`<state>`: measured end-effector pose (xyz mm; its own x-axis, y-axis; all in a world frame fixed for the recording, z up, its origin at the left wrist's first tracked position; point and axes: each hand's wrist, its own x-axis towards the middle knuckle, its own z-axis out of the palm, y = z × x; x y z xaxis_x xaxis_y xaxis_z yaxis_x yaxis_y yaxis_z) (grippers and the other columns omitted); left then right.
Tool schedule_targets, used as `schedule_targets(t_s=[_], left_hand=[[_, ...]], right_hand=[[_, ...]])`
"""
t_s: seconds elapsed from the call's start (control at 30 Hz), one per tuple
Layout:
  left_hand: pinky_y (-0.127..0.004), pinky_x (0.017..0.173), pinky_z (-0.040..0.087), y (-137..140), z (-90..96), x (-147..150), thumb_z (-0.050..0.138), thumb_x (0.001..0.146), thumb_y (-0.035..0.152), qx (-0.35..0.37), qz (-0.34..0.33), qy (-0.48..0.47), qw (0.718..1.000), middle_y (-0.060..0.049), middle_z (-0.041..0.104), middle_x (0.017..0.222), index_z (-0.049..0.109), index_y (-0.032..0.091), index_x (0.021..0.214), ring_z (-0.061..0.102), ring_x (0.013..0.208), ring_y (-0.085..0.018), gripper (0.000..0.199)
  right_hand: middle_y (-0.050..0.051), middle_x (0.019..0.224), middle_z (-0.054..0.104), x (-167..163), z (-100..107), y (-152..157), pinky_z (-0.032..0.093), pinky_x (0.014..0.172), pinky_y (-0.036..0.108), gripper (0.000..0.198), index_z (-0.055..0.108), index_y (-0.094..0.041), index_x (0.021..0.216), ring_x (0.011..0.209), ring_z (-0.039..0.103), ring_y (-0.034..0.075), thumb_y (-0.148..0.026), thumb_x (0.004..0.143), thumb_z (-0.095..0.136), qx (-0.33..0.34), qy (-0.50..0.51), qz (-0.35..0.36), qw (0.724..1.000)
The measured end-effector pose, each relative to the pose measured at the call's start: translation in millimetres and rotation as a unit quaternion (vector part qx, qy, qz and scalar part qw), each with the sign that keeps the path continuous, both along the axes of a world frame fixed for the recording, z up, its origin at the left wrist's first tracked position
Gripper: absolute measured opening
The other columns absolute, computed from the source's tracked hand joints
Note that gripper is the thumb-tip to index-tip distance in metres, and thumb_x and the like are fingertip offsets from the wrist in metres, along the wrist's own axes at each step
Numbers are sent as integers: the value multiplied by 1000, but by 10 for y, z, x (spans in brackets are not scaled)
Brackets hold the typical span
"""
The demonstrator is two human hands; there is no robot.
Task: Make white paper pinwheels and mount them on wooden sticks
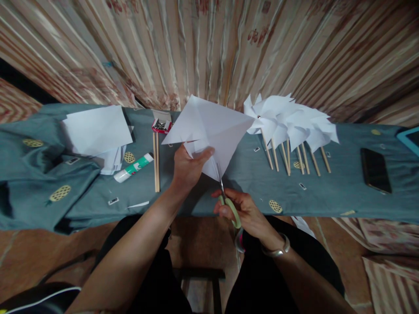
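Observation:
A square sheet of white paper [225, 126], turned corner-down, is held above the table by my left hand [190, 165], thumb on top and fingers behind it. One slit shows at its left side, by my thumb. My right hand [240, 205] grips scissors [231, 209] with pale green handles. Their blades point up and lie at the paper's lower corner, on a cut line there. The fingers behind the sheet are hidden.
Several finished paper pinwheels [288, 122] on wooden sticks lie to the right, then a black phone [376, 170]. Leftward are a glue stick [134, 167], two wooden sticks [156, 163], a red box of small metal pieces [161, 125] and stacked white paper [98, 131]. A curtain [209, 52] hangs behind.

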<state>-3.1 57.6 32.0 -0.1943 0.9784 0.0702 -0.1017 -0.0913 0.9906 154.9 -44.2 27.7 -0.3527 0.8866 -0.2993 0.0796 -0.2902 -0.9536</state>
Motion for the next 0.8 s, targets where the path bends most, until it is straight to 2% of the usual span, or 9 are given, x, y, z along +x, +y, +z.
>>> schedule_targets(t_s=[0.23,0.57,0.8], left_hand=[[-33,79,56,7,16,7,81,65,28,-6,5,5,1000,-4,74,87,69,16,89,70,80,-20,29],[-33,80,56,19,-10,-8,81,65,29,-11,0,-4,1000,-4,74,85,68,15,85,70,81,-20,27],[-30,75,56,26,-20,-11,80,66,26,2,6,11,1000,-3,74,84,70,15,86,70,77,-18,25]], right_hand=[[-1,72,64,-15,-1,-4,41,54,23,44,66,-20,102,61,51,11,-57,79,71,-18,19,-16,1000],[-3,68,62,-43,-3,2,43,54,23,47,64,-20,98,59,53,11,-57,71,77,-53,25,-30,998],[-3,66,62,-64,-38,2,43,52,22,50,64,-19,97,58,53,10,-55,66,82,-73,43,-45,995]])
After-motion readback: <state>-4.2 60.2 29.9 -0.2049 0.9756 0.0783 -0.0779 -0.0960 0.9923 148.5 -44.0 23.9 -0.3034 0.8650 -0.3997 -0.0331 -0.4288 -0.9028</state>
